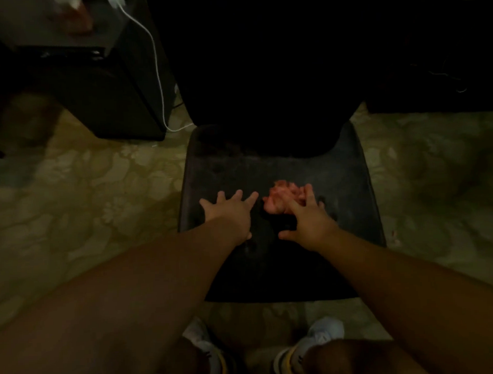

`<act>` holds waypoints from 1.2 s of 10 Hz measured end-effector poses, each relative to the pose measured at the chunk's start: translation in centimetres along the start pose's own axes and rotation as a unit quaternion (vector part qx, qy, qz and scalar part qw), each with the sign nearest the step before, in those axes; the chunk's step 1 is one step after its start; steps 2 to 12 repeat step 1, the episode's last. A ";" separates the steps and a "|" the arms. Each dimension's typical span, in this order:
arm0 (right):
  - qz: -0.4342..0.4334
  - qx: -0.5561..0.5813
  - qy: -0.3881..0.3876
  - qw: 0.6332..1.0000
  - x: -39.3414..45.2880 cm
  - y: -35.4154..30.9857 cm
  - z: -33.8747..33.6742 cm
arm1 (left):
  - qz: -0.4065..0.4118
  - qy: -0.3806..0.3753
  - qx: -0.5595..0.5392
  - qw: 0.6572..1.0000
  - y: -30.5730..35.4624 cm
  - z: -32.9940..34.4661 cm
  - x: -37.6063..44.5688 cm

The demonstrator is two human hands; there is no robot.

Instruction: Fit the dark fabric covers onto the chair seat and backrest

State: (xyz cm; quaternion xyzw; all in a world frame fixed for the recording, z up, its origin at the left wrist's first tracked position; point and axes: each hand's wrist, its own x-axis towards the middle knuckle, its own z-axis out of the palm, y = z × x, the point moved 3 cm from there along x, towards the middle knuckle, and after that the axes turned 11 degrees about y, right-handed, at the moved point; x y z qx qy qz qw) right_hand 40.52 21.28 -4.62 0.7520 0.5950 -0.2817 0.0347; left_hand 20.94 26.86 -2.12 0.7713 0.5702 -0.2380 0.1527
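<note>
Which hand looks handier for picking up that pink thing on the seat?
The right hand: its fingers already reach the pink crumpled thing on the chair seat. The left hand lies spread flat beside it, not touching.

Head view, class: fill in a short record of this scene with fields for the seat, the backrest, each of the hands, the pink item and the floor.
seat: dark chair seat, already dark on top; too dim to tell cover from cushion
backrest: dark backrest, detail lost in shadow
left hand: fingers spread flat on the seat
right hand: fingers straight, reaching over the pink item
pink item: crumpled, lying on the seat; cannot tell what it is
floor: pale, patterned
</note>
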 end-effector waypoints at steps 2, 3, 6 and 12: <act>-0.013 0.039 0.005 0.999 -1.0 -0.1 -5.7 | 0.017 0.059 -0.020 0.998 -0.5 -7.1 -1.5; -0.013 0.039 0.005 0.999 -1.0 -0.1 -5.7 | 0.017 0.059 -0.020 0.998 -0.5 -7.1 -1.5; -0.013 0.039 0.005 0.999 -1.0 -0.1 -5.7 | 0.017 0.059 -0.020 0.998 -0.5 -7.1 -1.5; -0.013 0.039 0.005 0.999 -1.0 -0.1 -5.7 | 0.017 0.059 -0.020 0.998 -0.5 -7.1 -1.5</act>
